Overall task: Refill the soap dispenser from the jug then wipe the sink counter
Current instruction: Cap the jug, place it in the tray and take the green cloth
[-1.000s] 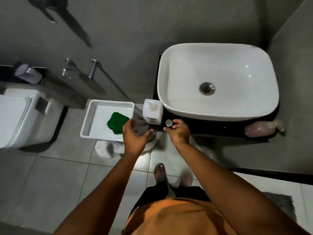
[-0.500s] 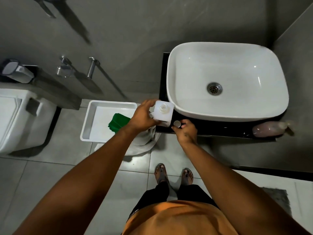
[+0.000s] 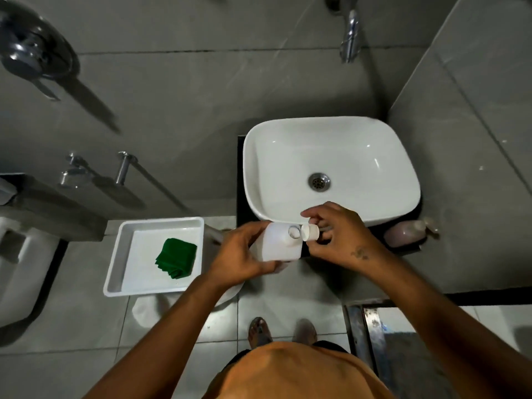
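My left hand point(image 3: 240, 256) grips a white square jug point(image 3: 280, 244) and holds it above the front edge of the black sink counter point(image 3: 240, 180). The jug's round mouth is uncovered. My right hand point(image 3: 338, 236) holds the jug's white cap point(image 3: 310, 232) right beside that mouth. A pink soap dispenser point(image 3: 406, 233) lies on its side on the counter at the front right of the white basin point(image 3: 331, 168). A folded green cloth point(image 3: 176, 258) rests in a white tray point(image 3: 115, 272) to the left.
A chrome tap point(image 3: 349, 36) juts from the grey wall above the basin. A toilet point(image 3: 17, 254) stands at far left, with a spray fitting point(image 3: 72, 171) on the wall beside it. My sandalled feet point(image 3: 260, 331) stand on grey floor tiles.
My left hand took hold of the jug and lifted it off the counter. My right hand came up from the counter edge and now holds the jug's cap beside the mouth. The view tilted upward.
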{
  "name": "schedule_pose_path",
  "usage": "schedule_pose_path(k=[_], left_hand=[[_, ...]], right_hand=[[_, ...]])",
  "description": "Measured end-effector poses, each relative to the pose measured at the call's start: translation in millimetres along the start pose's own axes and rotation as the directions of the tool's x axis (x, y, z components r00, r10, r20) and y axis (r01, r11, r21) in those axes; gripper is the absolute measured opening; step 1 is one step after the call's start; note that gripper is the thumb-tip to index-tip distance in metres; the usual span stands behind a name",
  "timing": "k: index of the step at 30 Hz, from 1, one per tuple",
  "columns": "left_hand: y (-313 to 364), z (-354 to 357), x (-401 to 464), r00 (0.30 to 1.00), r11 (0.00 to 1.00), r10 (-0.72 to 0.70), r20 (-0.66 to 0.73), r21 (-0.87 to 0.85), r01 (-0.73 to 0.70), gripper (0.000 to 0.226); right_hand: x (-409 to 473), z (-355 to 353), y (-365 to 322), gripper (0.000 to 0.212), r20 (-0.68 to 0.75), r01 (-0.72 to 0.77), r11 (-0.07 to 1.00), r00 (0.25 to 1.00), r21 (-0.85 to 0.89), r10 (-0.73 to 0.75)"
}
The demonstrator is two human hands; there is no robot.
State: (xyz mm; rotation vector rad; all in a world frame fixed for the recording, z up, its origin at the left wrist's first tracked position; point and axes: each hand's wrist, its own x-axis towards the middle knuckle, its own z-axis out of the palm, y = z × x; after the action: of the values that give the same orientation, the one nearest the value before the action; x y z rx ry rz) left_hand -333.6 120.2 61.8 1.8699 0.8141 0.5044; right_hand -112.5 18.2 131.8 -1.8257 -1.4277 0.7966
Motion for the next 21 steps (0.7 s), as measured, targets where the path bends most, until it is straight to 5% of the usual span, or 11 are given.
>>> schedule_pose_path(k=[4, 10, 14, 18, 21], left_hand=[[27.1, 15.9, 18.9, 0.995, 0.994, 0.096, 0.023, 0.058, -0.097, 0.078], [51.1, 35.9, 35.3, 0.983, 0.977, 0.181, 0.017, 0.115, -0.182, 0.078], [56.3, 46.7, 37.4, 0.980, 0.980, 0.185, -0.072, 0.094, -0.178, 0.073], [56.4, 59.0, 34.2, 0.979, 0.985, 0.158, -0.130, 0.084, -0.147, 0.073], [56.7, 63.5, 34.2, 0.979, 0.993, 0.118, -0.168, 0.039, -0.113, 0.074]], right_hand=[[3.0, -42.3, -17.1, 0.033, 0.118, 0.172, 0.950, 0.982, -0.262, -0.145], [7.3, -78.4, -17.1, 0.035, 0.300, 0.268, 0.891, 0.940, -0.366, -0.160], [9.5, -84.5, -18.3, 0.034, 0.228, 0.173, 0.874, 0.971, -0.455, -0.073], [9.0, -76.6, -15.6, 0.067, 0.045, 0.043, 0.799, 0.999, -0.600, -0.020], [9.3, -88.7, -12.0, 0.056, 0.063, 0.058, 0.882, 0.997, -0.468, -0.032]])
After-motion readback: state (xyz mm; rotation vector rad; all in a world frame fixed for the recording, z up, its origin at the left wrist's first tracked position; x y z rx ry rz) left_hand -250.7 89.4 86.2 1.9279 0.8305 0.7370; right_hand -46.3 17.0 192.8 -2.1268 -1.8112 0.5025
